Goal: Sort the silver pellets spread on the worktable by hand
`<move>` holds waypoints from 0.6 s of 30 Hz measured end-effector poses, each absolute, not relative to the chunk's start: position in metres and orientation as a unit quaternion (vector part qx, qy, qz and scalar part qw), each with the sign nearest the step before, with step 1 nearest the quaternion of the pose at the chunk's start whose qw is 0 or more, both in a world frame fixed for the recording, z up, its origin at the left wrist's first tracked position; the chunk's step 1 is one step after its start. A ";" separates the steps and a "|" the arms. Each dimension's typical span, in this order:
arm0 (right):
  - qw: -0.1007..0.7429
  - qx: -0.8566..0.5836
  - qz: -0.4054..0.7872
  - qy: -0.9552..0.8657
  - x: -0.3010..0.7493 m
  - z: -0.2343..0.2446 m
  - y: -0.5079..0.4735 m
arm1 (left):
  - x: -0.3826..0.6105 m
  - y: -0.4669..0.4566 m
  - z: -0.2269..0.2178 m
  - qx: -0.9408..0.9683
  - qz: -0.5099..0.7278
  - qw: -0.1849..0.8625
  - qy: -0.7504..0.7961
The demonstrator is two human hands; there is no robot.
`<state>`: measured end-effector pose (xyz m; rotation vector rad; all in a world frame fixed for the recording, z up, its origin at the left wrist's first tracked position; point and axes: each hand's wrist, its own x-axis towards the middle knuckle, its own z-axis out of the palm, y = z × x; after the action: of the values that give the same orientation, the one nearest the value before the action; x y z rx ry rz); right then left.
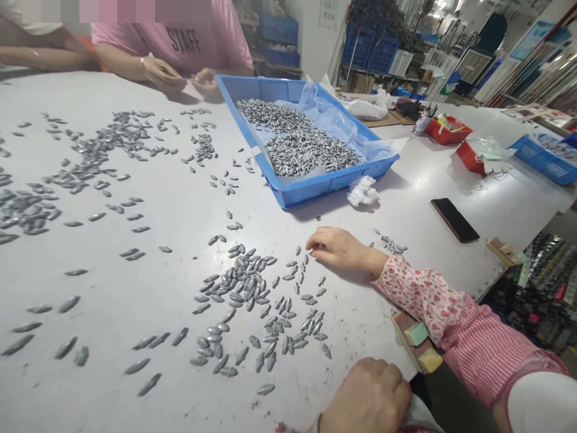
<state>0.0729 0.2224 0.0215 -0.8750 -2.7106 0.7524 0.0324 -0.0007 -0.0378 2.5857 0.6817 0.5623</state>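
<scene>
Many small grey spindle-shaped pieces [246, 279], looking like fishing sinkers, lie scattered on the white table [171, 288]. My right hand [336, 246], in a floral sleeve, rests on the tabletop just right of a loose group of these pieces. Its fingers are bent, with thumb and forefinger close together; whether a piece is between them cannot be made out. At the table's near edge my left hand [369, 397] is curled into a fist, its back towards me. Whatever it may hold is hidden. A small cluster of pieces [393, 245] lies beyond my right wrist.
A blue tray [311, 195] holds heaps of the same pieces on plastic film. Crumpled white tissue [363, 191], a phone [455, 220] and red boxes [446, 132] are to the right. Wooden blocks [417, 343] sit at the edge. Across the table is a person in pink [180, 45].
</scene>
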 end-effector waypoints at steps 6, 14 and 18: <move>0.055 -0.248 0.250 -0.934 0.069 0.019 0.220 | 0.033 -0.002 -0.041 0.926 0.212 0.190 0.247; 0.033 -0.260 0.220 -0.940 0.070 0.019 0.220 | 0.033 -0.001 -0.041 0.924 0.213 0.200 0.246; 0.063 -0.277 0.232 -0.930 0.070 0.017 0.225 | 0.033 -0.002 -0.043 0.925 0.213 0.198 0.244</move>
<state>0.0696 0.2251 0.0174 -0.8376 -2.8103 0.7016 0.0334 -0.0019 -0.0425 2.5887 0.6822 0.5952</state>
